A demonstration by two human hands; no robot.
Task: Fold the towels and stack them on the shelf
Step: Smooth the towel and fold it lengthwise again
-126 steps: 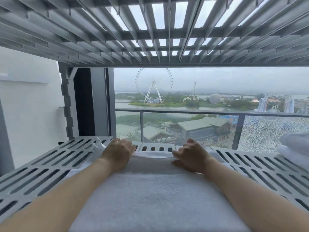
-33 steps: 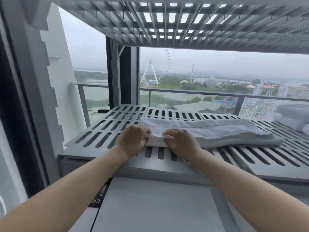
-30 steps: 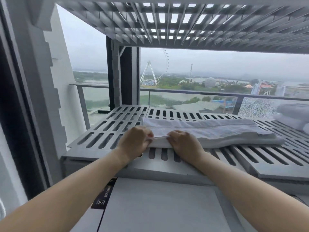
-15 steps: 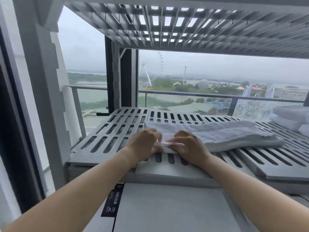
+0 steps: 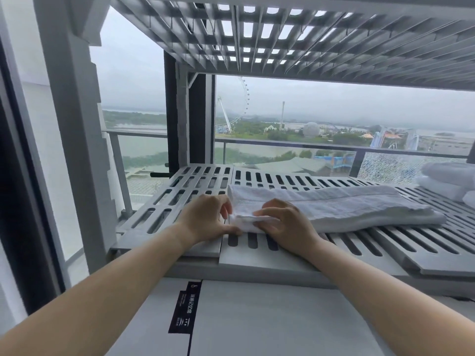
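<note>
Here, long terry towel (image 5: 334, 204), slotted shelf (image 5: 257, 260)

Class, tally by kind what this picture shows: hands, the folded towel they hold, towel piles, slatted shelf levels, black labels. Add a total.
2 hands: left hand, right hand
1 folded towel
1 towel pile, right edge
2 slatted shelf levels: lower shelf, upper shelf
1 black label
Total: 7

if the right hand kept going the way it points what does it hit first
Probably the left hand: the right hand points left at it across the end of the folded white towel.
</note>
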